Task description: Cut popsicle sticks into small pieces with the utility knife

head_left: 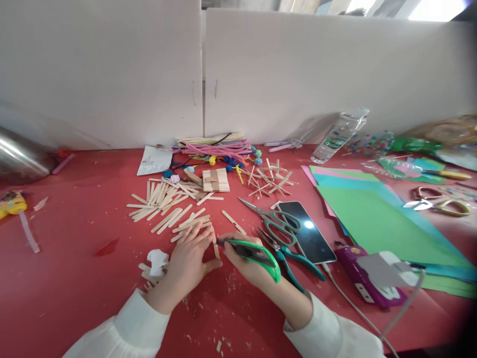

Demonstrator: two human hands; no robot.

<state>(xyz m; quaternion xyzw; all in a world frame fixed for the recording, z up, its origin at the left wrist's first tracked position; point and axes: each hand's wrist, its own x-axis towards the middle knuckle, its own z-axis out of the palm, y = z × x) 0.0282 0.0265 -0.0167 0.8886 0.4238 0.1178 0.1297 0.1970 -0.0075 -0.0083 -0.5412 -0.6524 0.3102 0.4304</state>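
Note:
My right hand is closed around a green utility knife, its tip against a wooden craft stick. That stick lies on the red table, pinned between the thumb and fingers of my left hand. Beyond my left fingertips, several loose craft sticks are spread in a pile. A single stick rests beyond the knife. Crumpled white paper is beside my left wrist. Wood shavings are scattered between my forearms.
Right of my hand lie grey-green scissors, teal-handled pliers and a phone. Farther right are a purple power strip, coloured paper and a bottle. Pink pipe cleaners lie before the white board.

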